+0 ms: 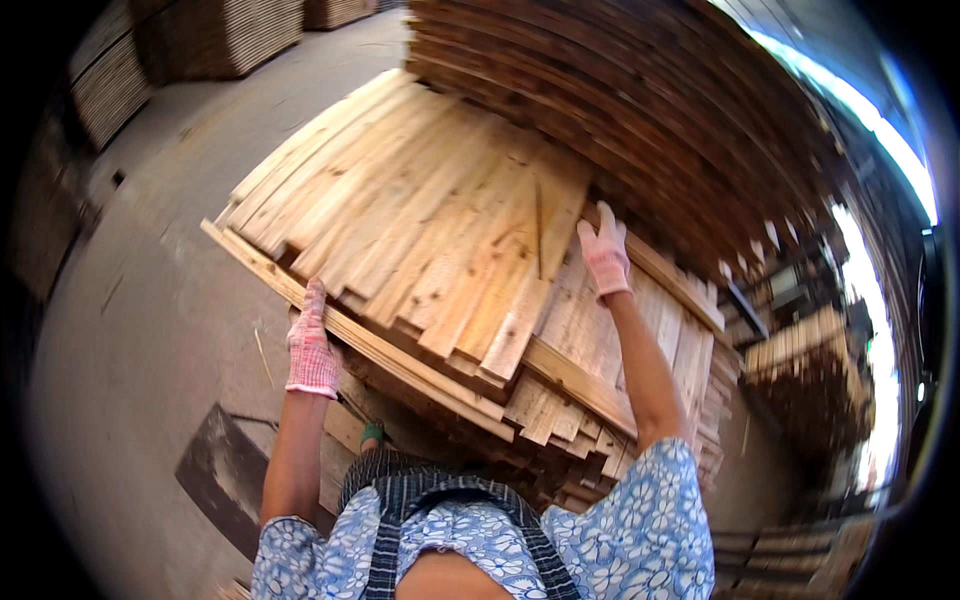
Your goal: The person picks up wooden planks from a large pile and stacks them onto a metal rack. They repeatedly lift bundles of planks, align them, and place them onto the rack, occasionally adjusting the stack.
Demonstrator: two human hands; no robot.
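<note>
Left hand, gloved, lies flat with fingers extended against the near edge of the pale board stack. Right hand, gloved, fingers spread wide, presses on the stack's far edge beside a darker board pile.

Two gloved hands, many boards

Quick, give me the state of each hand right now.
Left hand: gloved, fingers out flat, pressed on the edge of the long plank, gripping nothing.
Right hand: gloved, open, resting flat on the stacked boards.
</note>
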